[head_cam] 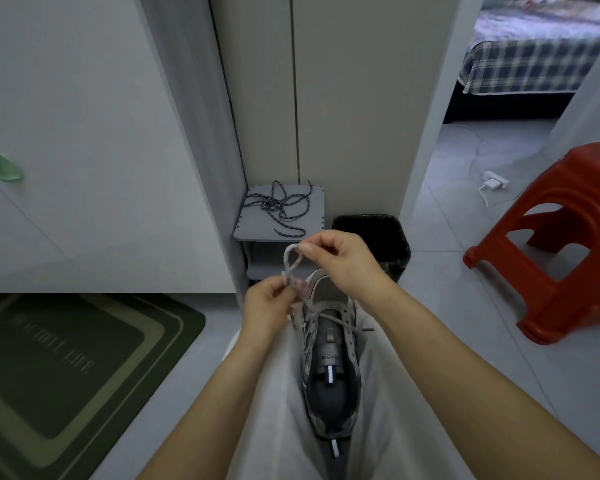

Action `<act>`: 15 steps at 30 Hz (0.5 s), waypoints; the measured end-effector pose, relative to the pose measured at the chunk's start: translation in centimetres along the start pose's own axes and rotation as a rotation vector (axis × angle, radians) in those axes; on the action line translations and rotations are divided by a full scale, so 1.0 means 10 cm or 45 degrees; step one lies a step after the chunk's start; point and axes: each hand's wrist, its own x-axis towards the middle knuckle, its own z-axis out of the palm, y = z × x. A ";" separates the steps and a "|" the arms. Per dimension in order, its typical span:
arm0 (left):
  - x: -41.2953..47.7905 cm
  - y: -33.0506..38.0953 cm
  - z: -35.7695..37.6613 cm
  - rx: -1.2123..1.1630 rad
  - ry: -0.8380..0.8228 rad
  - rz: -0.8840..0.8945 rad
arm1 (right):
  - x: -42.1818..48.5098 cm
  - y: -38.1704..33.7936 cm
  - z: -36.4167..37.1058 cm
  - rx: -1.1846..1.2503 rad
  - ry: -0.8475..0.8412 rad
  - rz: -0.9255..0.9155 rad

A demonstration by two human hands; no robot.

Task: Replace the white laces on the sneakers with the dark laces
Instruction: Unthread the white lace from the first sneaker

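Red stool (568,237) stands well off to the right of the fingers. The grey sneaker (329,368) lies between the person's legs, just below the fingers, toe pointing away. Beyond them is the small grey desk (316,216), with the dark laces (278,206) heaped on top. Left hand (267,306) pinches the white lace (289,258) at the toe end. Right hand (340,261) pinches its loop just above, fingers curled.

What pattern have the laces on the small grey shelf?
The dark laces are dark blue with pale flecks, clearest in the head view.
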 end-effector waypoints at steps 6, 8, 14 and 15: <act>0.14 0.22 -0.27 -0.231 0.256 0.056 | -0.19 0.58 -0.19 -0.608 -0.084 0.150; 0.18 0.30 -0.36 -0.241 0.309 0.080 | -0.26 0.67 -0.18 -0.645 -0.092 0.096; 0.16 0.40 -0.35 -0.257 0.391 0.124 | -0.26 0.72 -0.01 -0.906 -0.064 -0.119; 0.14 0.40 -0.32 -0.270 0.403 0.124 | -0.26 0.72 0.02 -0.976 -0.072 -0.144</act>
